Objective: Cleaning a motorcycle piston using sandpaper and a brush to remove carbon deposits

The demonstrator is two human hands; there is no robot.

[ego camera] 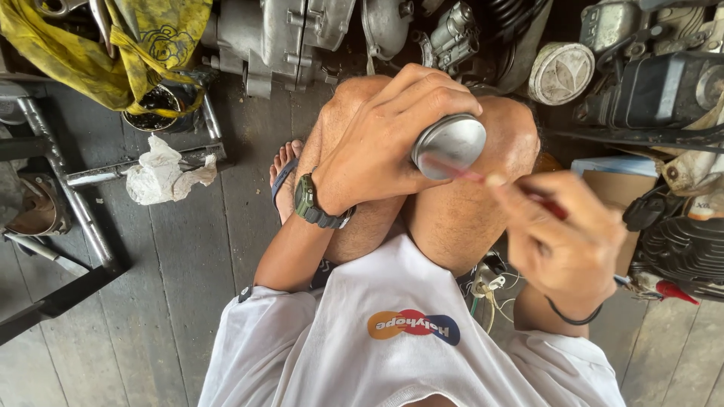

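Clearly the round grey metal piston (449, 145) is rigid, weighty and smooth-crowned, likely slippery; the left hand (381, 139) wraps its skirt above the knees, the safest hold, while the right hand (567, 234) pinches a thin red-handled tool (483, 178) against its crown.

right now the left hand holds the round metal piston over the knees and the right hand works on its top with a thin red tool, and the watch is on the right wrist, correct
Not quite: the head view shows the watch on the left wrist, not the right. The rest holds: the left hand grips the round metal piston over the knees, and the right hand works its top with a thin red tool.
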